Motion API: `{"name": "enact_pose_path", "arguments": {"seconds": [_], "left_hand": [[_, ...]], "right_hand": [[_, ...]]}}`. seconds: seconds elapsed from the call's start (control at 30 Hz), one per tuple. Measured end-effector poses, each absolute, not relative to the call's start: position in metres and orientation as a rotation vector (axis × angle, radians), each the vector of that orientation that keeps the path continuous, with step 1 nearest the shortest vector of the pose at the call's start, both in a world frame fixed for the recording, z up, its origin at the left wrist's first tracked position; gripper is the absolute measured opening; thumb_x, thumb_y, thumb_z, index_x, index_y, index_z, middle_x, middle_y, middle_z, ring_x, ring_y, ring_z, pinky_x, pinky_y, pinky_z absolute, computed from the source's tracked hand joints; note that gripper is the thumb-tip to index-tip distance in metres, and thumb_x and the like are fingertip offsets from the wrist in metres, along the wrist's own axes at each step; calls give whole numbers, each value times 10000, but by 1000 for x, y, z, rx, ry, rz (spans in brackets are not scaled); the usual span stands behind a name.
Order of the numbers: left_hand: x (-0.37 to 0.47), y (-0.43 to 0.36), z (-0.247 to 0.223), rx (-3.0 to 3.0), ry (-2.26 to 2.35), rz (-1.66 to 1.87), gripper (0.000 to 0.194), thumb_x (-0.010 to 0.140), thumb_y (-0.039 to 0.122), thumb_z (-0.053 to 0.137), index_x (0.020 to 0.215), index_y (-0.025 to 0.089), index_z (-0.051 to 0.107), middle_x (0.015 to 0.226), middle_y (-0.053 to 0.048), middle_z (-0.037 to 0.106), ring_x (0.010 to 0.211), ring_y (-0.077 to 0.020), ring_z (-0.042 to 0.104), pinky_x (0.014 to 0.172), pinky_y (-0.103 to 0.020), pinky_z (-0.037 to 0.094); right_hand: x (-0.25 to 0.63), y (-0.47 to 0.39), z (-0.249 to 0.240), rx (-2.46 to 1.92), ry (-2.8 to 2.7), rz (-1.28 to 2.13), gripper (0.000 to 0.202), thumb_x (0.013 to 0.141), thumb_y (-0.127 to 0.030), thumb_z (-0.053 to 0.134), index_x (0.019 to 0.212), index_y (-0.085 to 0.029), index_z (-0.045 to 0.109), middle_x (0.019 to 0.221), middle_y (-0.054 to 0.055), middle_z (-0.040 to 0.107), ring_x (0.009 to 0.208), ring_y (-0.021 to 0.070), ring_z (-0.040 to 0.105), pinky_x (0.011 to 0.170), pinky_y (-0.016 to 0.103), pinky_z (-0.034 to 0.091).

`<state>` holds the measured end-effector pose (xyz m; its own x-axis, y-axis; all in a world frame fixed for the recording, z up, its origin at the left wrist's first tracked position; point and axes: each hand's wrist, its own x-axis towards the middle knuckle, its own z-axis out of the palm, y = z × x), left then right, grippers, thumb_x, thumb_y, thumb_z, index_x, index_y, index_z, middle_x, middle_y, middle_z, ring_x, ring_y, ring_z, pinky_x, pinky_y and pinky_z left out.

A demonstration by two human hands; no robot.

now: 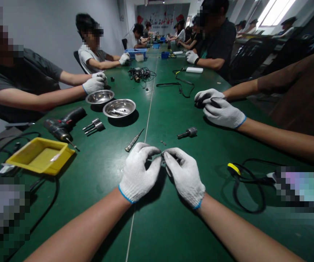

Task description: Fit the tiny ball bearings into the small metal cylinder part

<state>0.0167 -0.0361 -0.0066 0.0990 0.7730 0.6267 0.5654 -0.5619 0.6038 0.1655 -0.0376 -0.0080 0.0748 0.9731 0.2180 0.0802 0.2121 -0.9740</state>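
White knit gloves with blue cuffs cover both my hands, which meet at the fingertips over the green table (105, 203). My left hand (140, 171) pinches at a tiny dark part between thumb and fingers, too small to name. Pressed against the same spot, my right hand (185, 174) is closed too, its fingertips pinched together. Just beyond the fingers lie several small metal pieces (163, 143). A thin screwdriver (134, 140) rests beside my left hand. Past my right hand is a dark cylindrical metal part with prongs (187, 133).
On the left are a yellow tray (38, 167), a power drill (64, 125), a pronged metal part (94, 126) and two steel bowls (119, 108) (100, 97). Cables (251, 207) lie at right. Co-workers' gloved hands (222, 111) (94, 83) work on both sides; tangled wires (142, 74) lie farther off.
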Motion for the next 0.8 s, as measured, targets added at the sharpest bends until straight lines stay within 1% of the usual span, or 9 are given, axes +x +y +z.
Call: {"name": "enact_pose_path", "arguments": {"seconds": [0.17, 0.4, 0.6, 0.8], "left_hand": [[16, -36, -7, 2173, 1301, 1460, 79, 950, 135, 663, 966, 183, 723, 923, -41, 703, 860, -171, 691, 816, -309, 591], [15, -34, -8, 2178, 1272, 1441, 72, 946, 127, 679, 939, 184, 723, 903, -31, 697, 830, -161, 684, 789, -289, 583], [15, -33, -8, 2164, 1271, 1415, 72, 952, 138, 683, 938, 181, 739, 896, -27, 701, 825, -157, 686, 787, -281, 587], [15, -34, -6, 2155, 1287, 1380, 86, 968, 164, 661, 940, 189, 739, 896, -30, 705, 817, -165, 690, 787, -298, 601]], "right_hand": [[166, -38, -8, -1151, -1313, 937, 237, 895, -404, 654, 788, -198, 701, 705, 32, 718, 682, 188, 656, 624, 294, 532], [167, -37, -6, -1168, -1331, 925, 238, 894, -407, 643, 799, -196, 699, 727, 39, 726, 699, 194, 664, 626, 295, 536], [167, -37, -8, -1179, -1322, 935, 242, 892, -414, 652, 813, -192, 709, 726, 35, 717, 690, 190, 649, 622, 295, 531], [166, -37, -9, -1179, -1312, 947, 258, 895, -433, 668, 814, -192, 714, 731, 34, 715, 689, 192, 644, 620, 296, 531]]}}
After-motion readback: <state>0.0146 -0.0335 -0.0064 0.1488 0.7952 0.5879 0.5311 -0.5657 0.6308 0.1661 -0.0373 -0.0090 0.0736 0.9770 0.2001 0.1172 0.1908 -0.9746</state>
